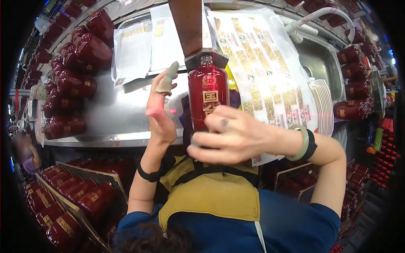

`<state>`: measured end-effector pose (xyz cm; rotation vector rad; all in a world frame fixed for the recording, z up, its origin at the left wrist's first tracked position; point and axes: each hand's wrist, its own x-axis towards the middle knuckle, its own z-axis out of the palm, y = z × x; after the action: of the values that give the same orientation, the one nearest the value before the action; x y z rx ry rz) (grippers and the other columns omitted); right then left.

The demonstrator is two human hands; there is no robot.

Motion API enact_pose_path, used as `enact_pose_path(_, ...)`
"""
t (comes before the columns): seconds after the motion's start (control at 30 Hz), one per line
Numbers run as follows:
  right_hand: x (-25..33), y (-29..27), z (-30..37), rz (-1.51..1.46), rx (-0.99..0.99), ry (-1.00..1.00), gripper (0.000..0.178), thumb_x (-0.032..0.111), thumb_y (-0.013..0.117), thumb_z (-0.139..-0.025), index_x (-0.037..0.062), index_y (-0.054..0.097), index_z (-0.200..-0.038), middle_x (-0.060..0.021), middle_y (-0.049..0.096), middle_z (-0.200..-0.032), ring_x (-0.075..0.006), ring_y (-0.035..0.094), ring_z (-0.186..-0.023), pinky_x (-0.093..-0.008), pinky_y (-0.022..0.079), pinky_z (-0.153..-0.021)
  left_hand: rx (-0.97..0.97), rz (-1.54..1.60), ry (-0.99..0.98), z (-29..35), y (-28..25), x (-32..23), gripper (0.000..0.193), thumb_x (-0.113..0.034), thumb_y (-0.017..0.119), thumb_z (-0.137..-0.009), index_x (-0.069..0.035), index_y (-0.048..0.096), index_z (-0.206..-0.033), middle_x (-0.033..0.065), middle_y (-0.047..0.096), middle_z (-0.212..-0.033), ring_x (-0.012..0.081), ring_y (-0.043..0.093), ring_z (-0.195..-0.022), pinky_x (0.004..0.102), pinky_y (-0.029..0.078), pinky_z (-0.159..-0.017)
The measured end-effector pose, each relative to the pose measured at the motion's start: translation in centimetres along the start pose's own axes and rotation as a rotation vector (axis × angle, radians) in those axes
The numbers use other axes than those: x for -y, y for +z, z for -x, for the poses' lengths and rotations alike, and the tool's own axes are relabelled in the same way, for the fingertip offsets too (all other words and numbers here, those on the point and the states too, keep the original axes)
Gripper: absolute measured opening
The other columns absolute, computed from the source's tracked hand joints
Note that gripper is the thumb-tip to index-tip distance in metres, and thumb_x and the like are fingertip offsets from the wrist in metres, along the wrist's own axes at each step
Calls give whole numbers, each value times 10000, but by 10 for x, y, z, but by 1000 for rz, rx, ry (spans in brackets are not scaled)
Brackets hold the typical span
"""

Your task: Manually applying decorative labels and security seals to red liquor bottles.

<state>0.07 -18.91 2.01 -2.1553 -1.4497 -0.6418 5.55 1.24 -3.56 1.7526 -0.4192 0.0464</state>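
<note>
A glossy dark red glass bottle (196,92) lies in front of me with its clear neck pointing away, against a dark angular block (211,57). Gold lettering runs down its front. Over the bottle's lower front my right hand (236,137) is closed, fingers bent and resting on the glass; whatever lies under the fingertips is hidden. To the left of the bottle, apart from it, my left hand (162,111) is held up with fingers apart and nothing in it. A beige finger cot (163,87) and a grey-green one cover two of its fingers.
Sheets of gold decals (255,59) cover the right of the metal worktop (122,101); paler sheets (134,52) lie far left. Red bottles (76,84) line the left, others stand far right. Bottle crates (80,196) flank me. A sink (325,63) with a white pipe sits at right.
</note>
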Motion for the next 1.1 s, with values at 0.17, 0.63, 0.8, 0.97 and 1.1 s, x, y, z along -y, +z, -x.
enact_pose_path(0.17,-81,-7,-28,230,-172,250,194,192,754,-806,140,698,-984,24,663,-873,-199,595,-771,-363,470,-709,-125,53,-121,16,6,-14,1301,-945,-79,-787,-13,397,-1560,201,518,-1478,313,535,-1308,457,406,-1111)
enact_pose_path(0.63,-107,-59,95,-121,-687,1000,281,60,540,-995,1,511,-1268,-121,639,-994,-174,615,-842,-307,510,-782,44,-595,312,36,7,-24,979,-877,168,-914,-183,711,-1341,229,346,-1615,406,294,-1469,505,196,-1219)
enact_pose_path(0.8,-146,-108,148,273,-269,1432,610,459,826,-803,-43,615,-1077,-173,662,-916,-278,637,-835,-384,516,-792,-86,-456,262,30,8,-24,1067,-814,81,-957,5,561,-1445,233,305,-1629,381,273,-1496,559,292,-1190)
enact_pose_path(0.97,-162,-91,195,271,255,1423,815,555,921,-617,-94,678,-1046,-276,667,-1070,-396,663,-1017,-428,543,-865,-73,-380,189,34,12,-23,1047,-803,91,-966,5,525,-1471,232,326,-1616,373,294,-1506,527,270,-1207)
enact_pose_path(1.1,-194,-99,237,491,91,1648,803,519,924,-617,-117,689,-1048,-265,685,-1069,-399,650,-1094,-427,542,-887,-124,-340,185,33,15,-25,1044,-788,59,-975,-2,546,-1459,223,344,-1609,356,323,-1495,505,238,-1222)
